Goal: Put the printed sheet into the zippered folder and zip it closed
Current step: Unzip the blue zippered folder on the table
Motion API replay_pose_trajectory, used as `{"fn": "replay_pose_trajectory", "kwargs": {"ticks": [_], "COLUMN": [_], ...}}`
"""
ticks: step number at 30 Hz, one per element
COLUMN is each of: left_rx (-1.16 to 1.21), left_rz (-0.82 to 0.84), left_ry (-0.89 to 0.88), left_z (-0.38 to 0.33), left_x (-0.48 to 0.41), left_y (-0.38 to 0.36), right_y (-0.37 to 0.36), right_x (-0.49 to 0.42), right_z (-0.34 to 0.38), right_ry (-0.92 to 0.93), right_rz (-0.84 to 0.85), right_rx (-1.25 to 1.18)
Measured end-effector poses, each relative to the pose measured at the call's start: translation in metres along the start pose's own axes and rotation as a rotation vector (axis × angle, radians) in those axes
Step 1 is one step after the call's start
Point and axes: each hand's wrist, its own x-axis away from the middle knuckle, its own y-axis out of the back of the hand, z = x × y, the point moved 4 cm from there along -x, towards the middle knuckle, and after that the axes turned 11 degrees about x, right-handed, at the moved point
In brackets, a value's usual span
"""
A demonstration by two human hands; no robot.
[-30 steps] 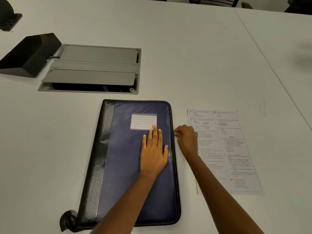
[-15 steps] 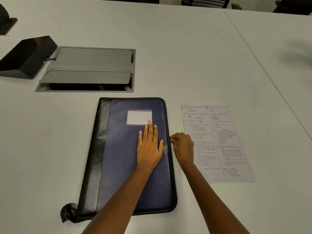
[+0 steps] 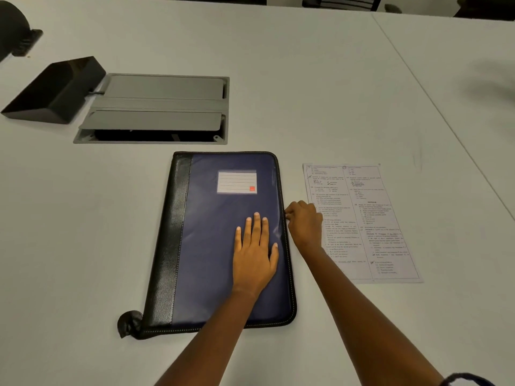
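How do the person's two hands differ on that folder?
The left hand lies flat, fingers straight, on the folder cover; the right hand is curled, pinching at the folder's zippered right edge. The left hand is over the folder; the right hand overlaps the printed sheet. Both touch the folder.

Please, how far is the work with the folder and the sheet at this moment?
Done: nothing; the sheet lies on the table beside the closed folder. In hand: left hand presses it flat, right hand pinches the zip at its right edge. Left: open, insert sheet, zip shut.
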Motion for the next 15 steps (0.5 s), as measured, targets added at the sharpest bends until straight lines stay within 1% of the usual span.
{"fn": "replay_pose_trajectory", "kwargs": {"ticks": [4, 11, 15], "left_rx": [0.011, 0.002, 0.010], "left_rz": [0.021, 0.075, 0.107], "left_ry": [0.007, -0.026, -0.015], "left_z": [0.000, -0.002, -0.003], "left_x": [-0.001, 0.006, 0.006], "left_y": [-0.001, -0.004, -0.003], "right_y": [0.000, 0.001, 0.003], "right_x": [0.007, 0.023, 0.023], "right_z": [-0.001, -0.011, -0.013], "right_ry": [0.019, -0.004, 0.004], "right_rz": [-0.032, -0.087, -0.031], "right_rx": [0.015, -0.028, 0.014]}}
